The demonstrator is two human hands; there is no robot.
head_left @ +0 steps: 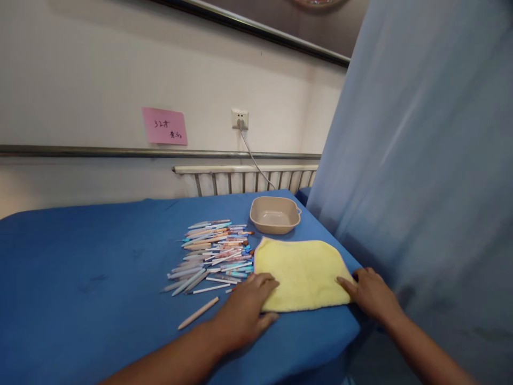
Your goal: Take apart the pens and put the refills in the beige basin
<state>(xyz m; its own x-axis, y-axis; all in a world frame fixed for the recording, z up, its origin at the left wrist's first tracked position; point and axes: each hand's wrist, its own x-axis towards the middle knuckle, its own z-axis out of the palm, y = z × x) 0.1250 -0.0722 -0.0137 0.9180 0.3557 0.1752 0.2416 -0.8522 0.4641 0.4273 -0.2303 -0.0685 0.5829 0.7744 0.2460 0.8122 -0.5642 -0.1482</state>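
A yellow cloth with a thin pinkish edge lies spread flat near the bed's right corner. My left hand rests at its front left corner, fingertips on the cloth and thumb held apart. At the right edge is my right hand, its thumb touching the cloth and its fingers stretched out past the edge. Both hands look open. Left of the cloth lies a loose heap of pens in grey, white, peach and blue. One peach pen lies alone beside my left forearm.
A beige plastic basin stands behind the cloth. Blue fabric covers the bed. A blue curtain hangs close on the right. Along the wall are a railing, a plugged socket with a cord, and a pink note.
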